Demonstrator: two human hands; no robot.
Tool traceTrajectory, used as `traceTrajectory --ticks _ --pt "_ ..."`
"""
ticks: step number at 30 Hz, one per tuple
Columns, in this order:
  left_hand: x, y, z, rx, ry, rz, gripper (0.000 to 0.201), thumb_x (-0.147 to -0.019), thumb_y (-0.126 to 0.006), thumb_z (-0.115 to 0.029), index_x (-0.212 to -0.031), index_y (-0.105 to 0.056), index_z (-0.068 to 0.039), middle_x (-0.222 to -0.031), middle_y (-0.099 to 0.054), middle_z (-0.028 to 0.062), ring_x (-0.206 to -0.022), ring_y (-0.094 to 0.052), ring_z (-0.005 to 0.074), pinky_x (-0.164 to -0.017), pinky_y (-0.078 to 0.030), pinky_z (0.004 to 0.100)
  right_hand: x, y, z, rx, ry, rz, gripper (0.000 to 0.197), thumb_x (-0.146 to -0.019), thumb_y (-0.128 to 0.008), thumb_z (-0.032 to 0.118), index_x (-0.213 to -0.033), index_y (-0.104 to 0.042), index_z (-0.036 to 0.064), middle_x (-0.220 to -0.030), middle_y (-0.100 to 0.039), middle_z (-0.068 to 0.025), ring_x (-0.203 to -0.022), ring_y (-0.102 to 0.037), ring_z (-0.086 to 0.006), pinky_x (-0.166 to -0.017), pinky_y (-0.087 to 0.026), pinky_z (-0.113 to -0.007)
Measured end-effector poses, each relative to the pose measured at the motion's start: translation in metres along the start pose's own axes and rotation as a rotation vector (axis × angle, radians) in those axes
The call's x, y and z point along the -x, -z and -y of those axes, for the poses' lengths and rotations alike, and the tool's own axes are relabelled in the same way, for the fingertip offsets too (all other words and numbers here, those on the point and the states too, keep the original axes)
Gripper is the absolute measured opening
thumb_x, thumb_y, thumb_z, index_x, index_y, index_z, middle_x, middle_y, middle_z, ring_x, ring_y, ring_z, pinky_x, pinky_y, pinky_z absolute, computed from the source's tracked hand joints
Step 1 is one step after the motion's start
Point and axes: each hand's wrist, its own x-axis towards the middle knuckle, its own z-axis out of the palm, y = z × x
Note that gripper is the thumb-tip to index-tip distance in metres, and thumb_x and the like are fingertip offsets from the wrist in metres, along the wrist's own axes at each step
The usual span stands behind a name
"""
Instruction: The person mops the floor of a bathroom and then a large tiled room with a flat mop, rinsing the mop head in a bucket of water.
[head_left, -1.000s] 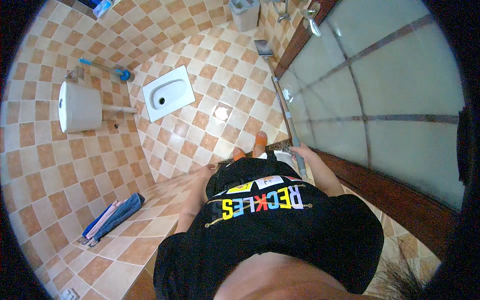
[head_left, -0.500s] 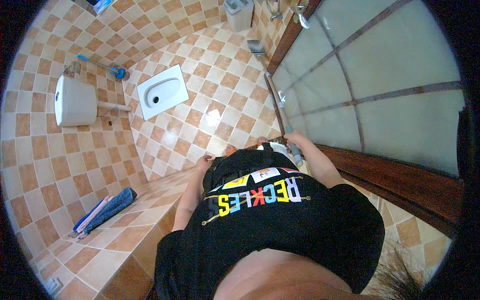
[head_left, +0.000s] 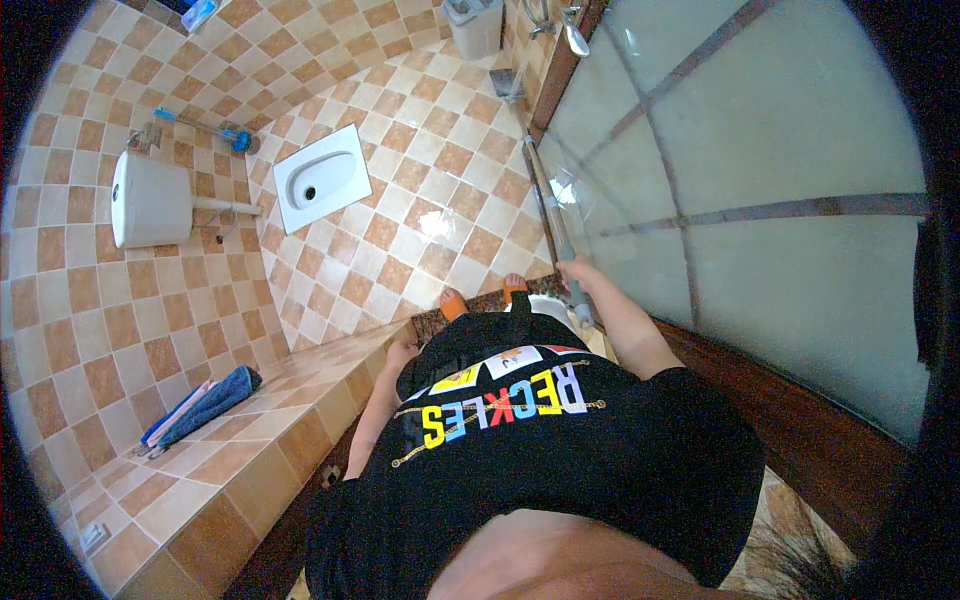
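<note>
My right hand [head_left: 577, 270] is closed around the grey grip of a long-handled pole [head_left: 566, 245]. The pole slants away along the frosted door to a flat, dark grey head [head_left: 505, 84] resting on the tiled floor. Its type, mop or squeegee, is not clear. My left hand [head_left: 402, 354] hangs low beside my black shirt, near the edge of the tiled ledge [head_left: 300, 395]. Its fingers are too small and partly hidden to read. Nothing shows in it.
A white squat toilet [head_left: 345, 170] is set in the floor, with a cistern [head_left: 152, 200] and a blue toilet brush [head_left: 237, 140] by the wall. Blue cloths [head_left: 210, 408] lie on the ledge. A bin [head_left: 474, 28] stands far off; the frosted door [head_left: 790, 130] is at right.
My left hand has come lower and closer to my body. My right hand keeps its hold on the pole, whose head has shifted slightly. More of my orange slippers shows.
</note>
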Motion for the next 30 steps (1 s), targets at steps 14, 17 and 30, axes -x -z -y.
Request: traceTrajectory --ticks 14,17,30 --pt "0.022 0.008 -0.047 -0.073 -0.127 -0.021 0.03 -0.069 -0.058 -0.025 -0.095 -0.062 -0.011 -0.084 -0.062 0.0149 -0.078 -0.06 0.0259 -0.07 -0.047 0.035 -0.006 -0.004 0.017 0.023 0.073 0.044 0.021 -0.07 -0.056 0.009 -0.085 -0.049 -0.0037 -0.057 -0.049 -0.0093 -0.044 -0.049 -0.0205 -0.037 -0.042 -0.033" --pt "0.03 0.017 -0.053 -0.073 -0.114 0.001 0.031 -0.068 -0.059 -0.023 -0.096 -0.062 -0.01 -0.084 -0.062 0.0145 -0.078 -0.06 0.0254 -0.07 -0.047 0.0346 -0.016 -0.001 0.011 0.109 0.021 0.025 0.02 -0.069 -0.058 0.01 -0.083 -0.05 -0.0014 -0.057 -0.049 -0.0085 -0.044 -0.049 -0.02 -0.038 -0.042 -0.033" --pt "0.02 -0.007 -0.036 -0.048 -0.083 0.016 0.029 -0.07 -0.058 -0.02 -0.097 -0.061 -0.01 -0.085 -0.062 0.014 -0.079 -0.06 0.0249 -0.069 -0.047 0.0341 -0.054 0.0 0.001 0.05 0.174 0.131 0.023 -0.069 -0.056 0.012 -0.086 -0.05 -0.0018 -0.06 -0.049 -0.0093 -0.048 -0.05 -0.0206 -0.041 -0.043 -0.035"
